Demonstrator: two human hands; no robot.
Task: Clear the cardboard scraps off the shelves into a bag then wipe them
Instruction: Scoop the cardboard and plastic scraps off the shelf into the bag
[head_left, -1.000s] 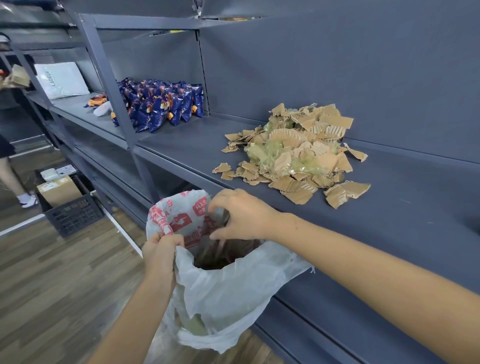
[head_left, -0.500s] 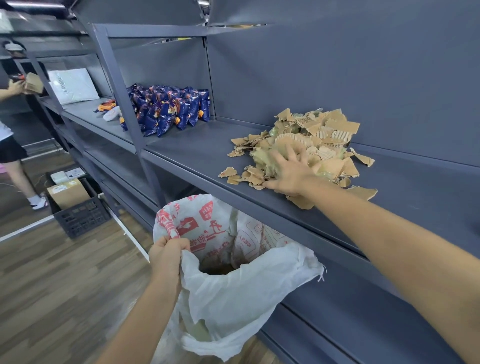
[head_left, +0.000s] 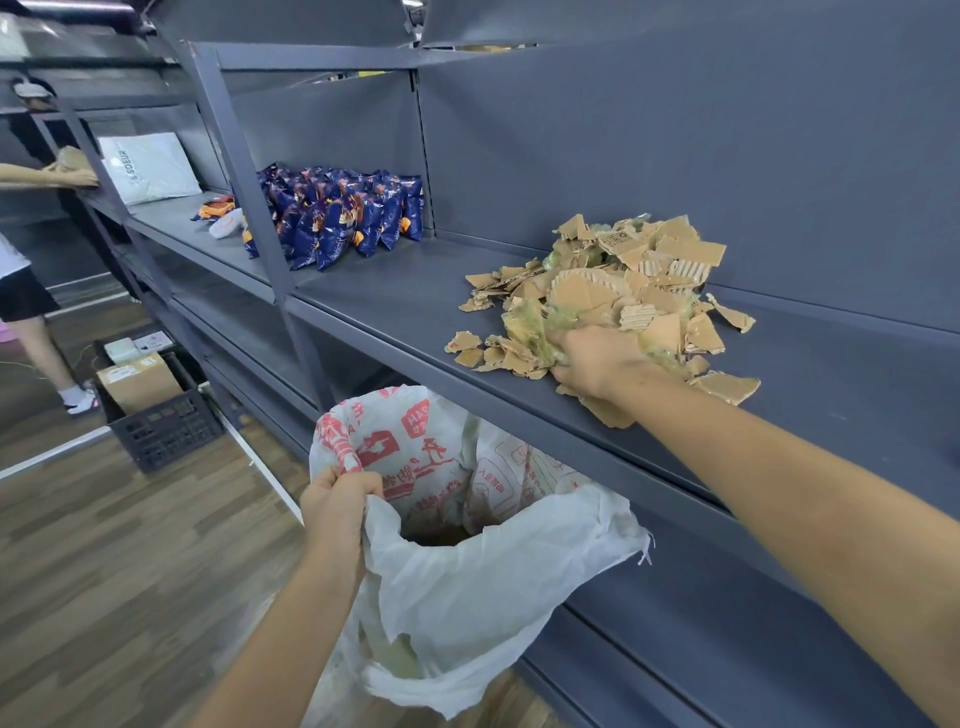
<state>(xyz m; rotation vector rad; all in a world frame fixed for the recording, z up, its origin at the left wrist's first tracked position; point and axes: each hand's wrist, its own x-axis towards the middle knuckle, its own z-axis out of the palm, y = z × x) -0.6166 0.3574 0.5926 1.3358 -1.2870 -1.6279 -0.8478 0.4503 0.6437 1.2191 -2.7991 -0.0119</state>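
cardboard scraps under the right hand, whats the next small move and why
Probably carry the handful into the bag: the right hand grips cardboard scraps on the shelf, and the left hand holds the bag open just below.

floor (head_left: 104, 597): wood-look planks | shelving (head_left: 395, 291): grey metal | crate (head_left: 166, 431): black, on floor

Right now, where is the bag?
In the head view the bag hangs low in the middle, just under the front edge of the shelf, below the scraps; the left hand grips its rim.
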